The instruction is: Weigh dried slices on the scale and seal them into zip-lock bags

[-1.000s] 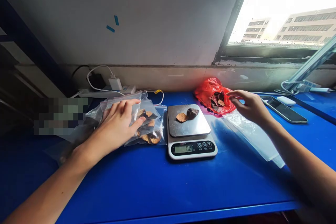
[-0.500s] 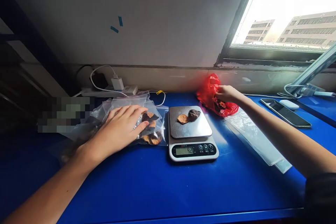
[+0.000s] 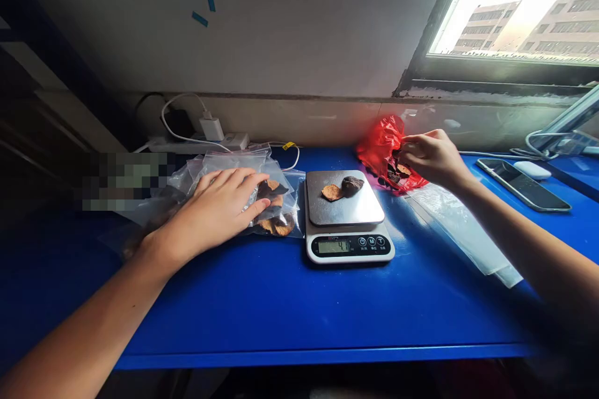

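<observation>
1. Scale [image 3: 346, 217] stands at the centre of the frame, on the blue table [image 3: 281, 305]; its display [image 3: 334, 247] seems to read 4.1; on the steel plate a tan piece [image 3: 331, 192] of something dried lies against a dark piece [image 3: 352, 186], which sits to its right.
2. The left hand [image 3: 234, 199], left of centre, lies over a heap of clear zip bags [image 3: 246, 160]; its fingers are spread and its thumb stands apart, gripping nothing visible; brown bagged pieces [image 3: 282, 224] show just right of the thumb.
3. The right hand [image 3: 433, 153], right of centre, is at the mouth of the red bag [image 3: 381, 137]; its fingers are bent and drawn together, though one cannot tell whether they grip anything; dark and tan loose pieces [image 3: 397, 171] show in the bag's mouth.
4. Flat clear bags [image 3: 463, 230] lie below the right forearm; a phone [image 3: 524, 185] rests at the right of the frame, near a small white case [image 3: 532, 169].
</observation>
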The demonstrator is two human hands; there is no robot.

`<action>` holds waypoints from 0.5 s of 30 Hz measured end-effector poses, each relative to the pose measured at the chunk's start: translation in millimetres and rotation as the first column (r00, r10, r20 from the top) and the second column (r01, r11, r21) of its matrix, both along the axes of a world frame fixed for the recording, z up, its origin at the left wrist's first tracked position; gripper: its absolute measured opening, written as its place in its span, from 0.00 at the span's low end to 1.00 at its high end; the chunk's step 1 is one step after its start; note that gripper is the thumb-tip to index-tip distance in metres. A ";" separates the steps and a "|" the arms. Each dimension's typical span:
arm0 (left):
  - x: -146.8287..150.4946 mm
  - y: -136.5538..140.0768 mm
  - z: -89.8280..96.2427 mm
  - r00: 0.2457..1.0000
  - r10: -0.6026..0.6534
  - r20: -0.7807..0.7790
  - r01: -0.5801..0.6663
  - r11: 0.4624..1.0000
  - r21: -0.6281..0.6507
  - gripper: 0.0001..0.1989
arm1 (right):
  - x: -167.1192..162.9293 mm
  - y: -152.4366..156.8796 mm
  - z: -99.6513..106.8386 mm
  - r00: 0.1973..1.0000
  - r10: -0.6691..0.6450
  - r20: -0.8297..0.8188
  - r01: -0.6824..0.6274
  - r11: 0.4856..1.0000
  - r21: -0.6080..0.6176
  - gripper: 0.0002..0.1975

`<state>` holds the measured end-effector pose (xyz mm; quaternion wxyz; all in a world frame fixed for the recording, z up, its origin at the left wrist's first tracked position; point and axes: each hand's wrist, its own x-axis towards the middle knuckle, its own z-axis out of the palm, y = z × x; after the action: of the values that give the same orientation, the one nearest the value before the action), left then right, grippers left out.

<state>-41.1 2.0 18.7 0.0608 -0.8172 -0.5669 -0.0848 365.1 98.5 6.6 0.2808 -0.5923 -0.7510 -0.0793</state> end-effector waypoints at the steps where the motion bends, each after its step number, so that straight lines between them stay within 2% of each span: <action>1: 0.6 0.1 0.4 1.000 -0.004 -0.003 0.004 1.000 -0.006 0.23 | 3.1 -12.8 3.2 0.999 -0.024 -0.026 0.025 0.999 0.028 0.16; 4: 1.6 0.2 1.3 1.000 -0.013 -0.008 0.013 1.000 -0.019 0.23 | 5.0 -44.3 9.2 0.985 -0.098 -0.143 0.114 0.988 0.107 0.22; 6: 1.7 -0.3 1.9 1.000 -0.014 -0.014 0.014 1.000 -0.020 0.23 | -0.8 -55.8 8.9 0.973 -0.072 -0.221 0.102 0.987 0.126 0.21; 8: 1.6 -1.1 2.2 1.000 -0.015 -0.020 0.014 1.000 -0.023 0.24 | -10.8 -61.0 6.1 0.975 0.034 -0.219 -0.008 0.993 0.121 0.19; 10: 1.5 -2.2 2.4 1.000 -0.017 -0.022 0.016 1.000 -0.024 0.24 | -22.5 -64.3 3.5 0.967 0.199 -0.157 -0.185 0.978 0.095 0.14; 13: 1.1 -3.9 2.2 0.999 -0.019 -0.031 0.018 1.000 -0.019 0.24 | -37.8 -73.4 4.1 0.897 0.436 -0.075 -0.434 0.900 0.047 0.08; 15: 0.4 -4.7 1.6 0.999 -0.019 -0.043 0.018 1.000 -0.012 0.24 | -44.7 -82.1 6.6 0.862 0.505 -0.041 -0.505 0.863 0.025 0.09</action>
<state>-40.7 -2.7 20.3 0.0674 -0.8243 -0.5584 -0.0643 320.4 16.3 13.1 0.3129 -0.3749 -0.8726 0.0055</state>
